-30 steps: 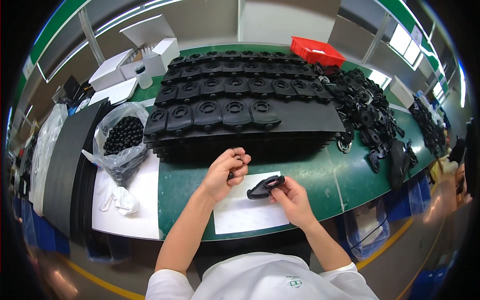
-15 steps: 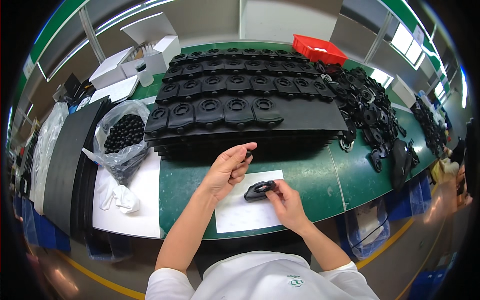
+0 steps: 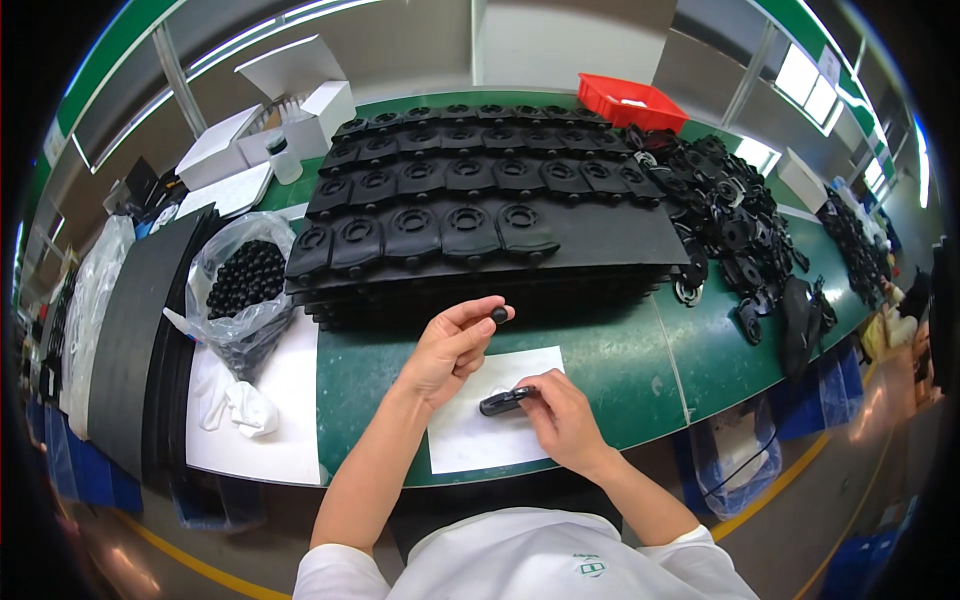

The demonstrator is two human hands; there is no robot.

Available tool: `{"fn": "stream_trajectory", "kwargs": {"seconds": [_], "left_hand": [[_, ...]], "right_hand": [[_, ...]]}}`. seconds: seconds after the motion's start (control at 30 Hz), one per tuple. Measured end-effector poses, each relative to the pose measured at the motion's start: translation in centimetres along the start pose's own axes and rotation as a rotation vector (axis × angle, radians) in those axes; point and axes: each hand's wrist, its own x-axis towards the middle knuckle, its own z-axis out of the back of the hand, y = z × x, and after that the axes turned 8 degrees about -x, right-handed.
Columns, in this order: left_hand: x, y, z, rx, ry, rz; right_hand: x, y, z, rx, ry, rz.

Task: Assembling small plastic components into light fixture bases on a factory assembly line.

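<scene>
Between the fingertips of my left hand (image 3: pixel 447 350) is a small black ball (image 3: pixel 499 314), raised over the green table. Lower and to the right, my right hand (image 3: pixel 568 420) grips a black molded part (image 3: pixel 503 401) by its right end, tilted over a white sheet of paper (image 3: pixel 465 448). My right fingers hide part of it. Beyond both hands, rows of similar black parts with round rings (image 3: pixel 416 222) lie on a stack of black sheets (image 3: pixel 610 225). To the left, a clear plastic bag (image 3: pixel 205 255) holds many black balls (image 3: pixel 246 280).
A heap of loose black parts (image 3: pixel 735 215) lies on the right of the green table (image 3: pixel 610 345). At the back are a red bin (image 3: pixel 632 104), white boxes (image 3: pixel 225 148) and a clear bottle (image 3: pixel 284 163). A white cloth (image 3: pixel 250 410) lies at front left.
The black ball has come into plainer view as my left hand turned slightly. My right hand has rotated the molded part, so its ring now shows edge-on. The head view shifted a little.
</scene>
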Motion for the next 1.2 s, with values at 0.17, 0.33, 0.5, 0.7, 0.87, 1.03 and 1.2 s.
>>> {"fn": "stream_trajectory", "kwargs": {"seconds": [0.17, 0.33, 0.5, 0.7, 0.87, 1.03, 1.2], "left_hand": [[0.1, 0.3, -0.3, 0.023, 0.017, 0.012], [-0.2, 0.6, -1.2, 0.127, 0.020, 0.054], [-0.3, 1.0, -1.3, 0.305, 0.036, 0.084], [-0.4, 1.1, -1.6, 0.369, -0.018, 0.139], [-0.5, 1.1, -1.5, 0.416, -0.032, 0.137], [-0.6, 1.1, -1.7, 0.450, -0.031, 0.138], [-0.5, 1.2, -1.5, 0.489, -0.003, 0.133]], "right_hand": [[0.0, -2.2, 0.3, 0.693, -0.109, -0.155], [0.6, -2.9, 0.9, 1.188, -0.181, -0.326], [0.6, -3.3, 1.0, 1.312, -0.141, -0.342], [0.6, -3.2, 1.1, 1.295, -0.144, -0.338], [0.6, -3.1, 0.9, 1.250, -0.135, -0.311], [0.6, -3.2, 0.8, 1.242, -0.125, -0.284], [0.7, -3.0, 1.0, 1.237, -0.098, -0.301]]}}
